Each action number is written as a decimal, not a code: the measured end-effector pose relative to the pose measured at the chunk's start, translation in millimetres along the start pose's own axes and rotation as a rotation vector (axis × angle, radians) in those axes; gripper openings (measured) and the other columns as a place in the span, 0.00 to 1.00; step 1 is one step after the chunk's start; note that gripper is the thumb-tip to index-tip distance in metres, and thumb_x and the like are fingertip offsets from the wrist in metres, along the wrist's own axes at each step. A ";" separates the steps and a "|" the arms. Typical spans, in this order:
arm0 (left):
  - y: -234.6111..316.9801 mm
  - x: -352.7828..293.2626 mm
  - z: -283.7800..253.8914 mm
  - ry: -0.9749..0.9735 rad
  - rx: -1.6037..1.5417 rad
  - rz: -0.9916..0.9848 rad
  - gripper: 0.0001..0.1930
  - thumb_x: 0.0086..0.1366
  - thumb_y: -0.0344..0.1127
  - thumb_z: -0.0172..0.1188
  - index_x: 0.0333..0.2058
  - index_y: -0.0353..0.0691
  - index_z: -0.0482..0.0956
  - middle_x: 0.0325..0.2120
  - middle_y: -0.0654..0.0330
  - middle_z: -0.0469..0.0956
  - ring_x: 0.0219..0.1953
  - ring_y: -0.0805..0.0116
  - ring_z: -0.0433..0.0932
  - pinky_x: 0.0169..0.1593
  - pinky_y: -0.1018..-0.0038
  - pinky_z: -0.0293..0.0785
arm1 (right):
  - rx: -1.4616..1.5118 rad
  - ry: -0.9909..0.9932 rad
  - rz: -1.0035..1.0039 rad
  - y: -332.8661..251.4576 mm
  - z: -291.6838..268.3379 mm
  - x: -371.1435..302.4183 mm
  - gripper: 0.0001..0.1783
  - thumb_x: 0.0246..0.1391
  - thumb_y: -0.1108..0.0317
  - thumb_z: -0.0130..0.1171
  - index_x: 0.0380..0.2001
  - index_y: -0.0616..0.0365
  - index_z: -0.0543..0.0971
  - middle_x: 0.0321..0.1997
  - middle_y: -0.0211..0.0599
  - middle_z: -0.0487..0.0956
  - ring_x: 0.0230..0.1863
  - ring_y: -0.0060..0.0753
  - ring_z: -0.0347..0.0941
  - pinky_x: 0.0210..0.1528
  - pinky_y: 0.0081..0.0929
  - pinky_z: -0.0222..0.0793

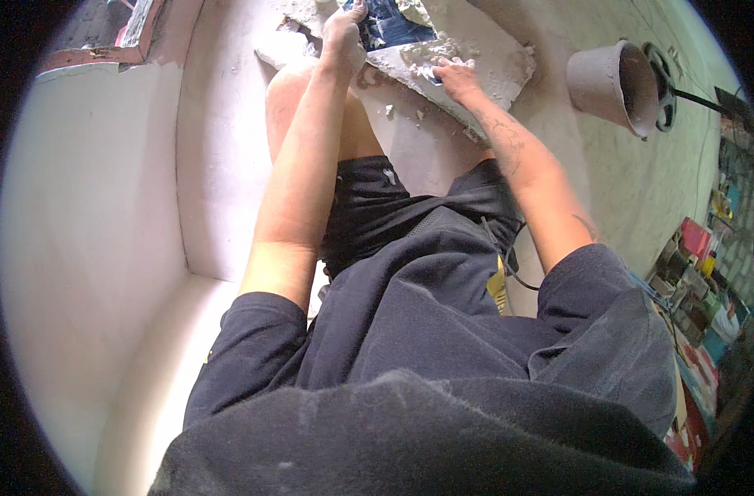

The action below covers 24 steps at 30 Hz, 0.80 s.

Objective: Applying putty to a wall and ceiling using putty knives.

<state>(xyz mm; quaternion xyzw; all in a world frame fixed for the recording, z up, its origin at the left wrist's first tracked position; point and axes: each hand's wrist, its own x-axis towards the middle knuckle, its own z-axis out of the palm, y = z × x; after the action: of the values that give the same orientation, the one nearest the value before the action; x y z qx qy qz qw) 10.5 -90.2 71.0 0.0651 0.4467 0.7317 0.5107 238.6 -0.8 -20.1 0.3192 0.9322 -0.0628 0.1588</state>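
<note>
At the top of the view a plaster-smeared board (493, 62) lies across the floor between my knees, with lumps of wet pale plaster (430, 54) on it. A dark blue, shiny flat piece (393, 25) shows in its upper part. My left hand (344, 37), coated in pale dust, is closed at the left edge of the blue piece; what its fingers hold is hidden. Low over the plaster, my right hand (458, 80) is closed around a small dark blue tool (432, 77), mostly covered by the fingers.
A pale, plaster-stained bucket (596, 83) lies tilted at the right, mouth toward a black wheel-like part (662, 87) with a rod. Crumbs of plaster are scattered below the board. A white wall (104, 207) rises at left. Cluttered boxes and tools (699, 273) line the far right.
</note>
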 end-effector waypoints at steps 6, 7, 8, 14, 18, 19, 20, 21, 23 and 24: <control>-3.3 -8.6 13.2 -0.087 -0.018 -0.107 0.10 0.63 0.31 0.45 0.39 0.39 0.74 0.32 0.62 0.76 0.34 0.71 0.73 0.41 0.74 0.69 | -0.165 -0.129 -0.339 41.6 -1.5 -16.3 0.11 0.52 0.69 0.45 0.32 0.43 0.77 0.45 0.25 0.72 0.50 0.31 0.68 0.50 0.46 0.59; -5.1 -10.6 12.2 -0.087 -0.005 -0.114 0.10 0.63 0.31 0.45 0.39 0.39 0.74 0.32 0.62 0.76 0.34 0.71 0.73 0.41 0.74 0.69 | -0.097 -0.122 -0.335 43.5 -2.1 -14.7 0.13 0.47 0.73 0.49 0.34 0.42 0.78 0.44 0.25 0.73 0.49 0.30 0.69 0.49 0.48 0.59; -8.0 -11.0 18.6 -0.090 0.043 -0.053 0.11 0.63 0.31 0.45 0.41 0.38 0.73 0.33 0.62 0.76 0.35 0.71 0.73 0.43 0.75 0.69 | -0.093 -0.119 -0.319 53.9 -3.2 -11.5 0.13 0.47 0.73 0.49 0.34 0.42 0.78 0.44 0.25 0.73 0.49 0.30 0.69 0.49 0.48 0.59; -14.1 3.0 -8.1 -0.007 0.154 -0.070 0.15 0.64 0.38 0.50 0.44 0.34 0.71 0.36 0.59 0.76 0.37 0.65 0.76 0.43 0.71 0.73 | 0.218 -0.163 -0.103 89.6 -30.7 2.7 0.21 0.32 0.78 0.51 0.34 0.48 0.81 0.35 0.41 0.79 0.41 0.47 0.74 0.39 0.34 0.70; -4.5 -10.9 7.1 -0.175 0.201 -0.034 0.16 0.62 0.33 0.47 0.47 0.34 0.68 0.37 0.57 0.75 0.39 0.66 0.75 0.45 0.68 0.72 | 0.656 -0.279 0.085 121.6 -66.7 -12.4 0.23 0.36 0.80 0.48 0.38 0.53 0.80 0.30 0.33 0.78 0.32 0.27 0.72 0.36 0.23 0.67; -4.7 -13.3 10.7 -0.185 0.177 -0.038 0.16 0.62 0.33 0.47 0.47 0.34 0.68 0.37 0.56 0.75 0.39 0.65 0.75 0.44 0.68 0.73 | 0.900 -0.265 0.065 130.4 -79.9 -20.4 0.20 0.37 0.80 0.50 0.38 0.59 0.79 0.28 0.25 0.75 0.31 0.18 0.67 0.35 0.19 0.65; -4.8 -24.8 13.7 -0.181 0.153 -0.051 0.16 0.62 0.32 0.47 0.47 0.34 0.68 0.38 0.55 0.75 0.38 0.65 0.76 0.43 0.67 0.73 | 0.892 -0.259 0.065 130.4 -90.8 -31.0 0.20 0.37 0.80 0.50 0.38 0.59 0.79 0.28 0.25 0.75 0.31 0.18 0.67 0.35 0.19 0.65; -0.6 -34.0 9.6 -0.113 0.160 -0.065 0.16 0.62 0.32 0.47 0.47 0.33 0.68 0.38 0.55 0.75 0.37 0.65 0.76 0.42 0.68 0.74 | 1.101 -0.163 0.003 119.6 -110.3 -37.5 0.17 0.40 0.78 0.52 0.38 0.61 0.78 0.30 0.24 0.75 0.31 0.18 0.67 0.35 0.19 0.65; -2.0 -50.8 35.2 -0.084 0.085 -0.082 0.15 0.61 0.29 0.46 0.47 0.33 0.68 0.37 0.56 0.75 0.35 0.65 0.77 0.39 0.71 0.75 | 1.287 -0.041 -0.047 119.6 -146.6 -62.5 0.16 0.43 0.76 0.55 0.39 0.63 0.77 0.32 0.23 0.75 0.31 0.17 0.67 0.35 0.20 0.65; -2.5 -56.1 43.5 -0.171 0.021 -0.133 0.14 0.62 0.29 0.46 0.46 0.33 0.68 0.35 0.57 0.75 0.33 0.66 0.77 0.39 0.71 0.75 | 1.348 0.132 -0.121 120.0 -163.0 -78.4 0.16 0.44 0.74 0.57 0.40 0.64 0.76 0.34 0.23 0.76 0.32 0.17 0.68 0.37 0.20 0.66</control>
<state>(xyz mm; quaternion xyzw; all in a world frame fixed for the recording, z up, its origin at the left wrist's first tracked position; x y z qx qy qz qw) 62.6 -109.7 115.2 0.1027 0.4124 0.6832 0.5938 329.2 84.3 157.9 0.2988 0.7131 -0.6194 -0.1359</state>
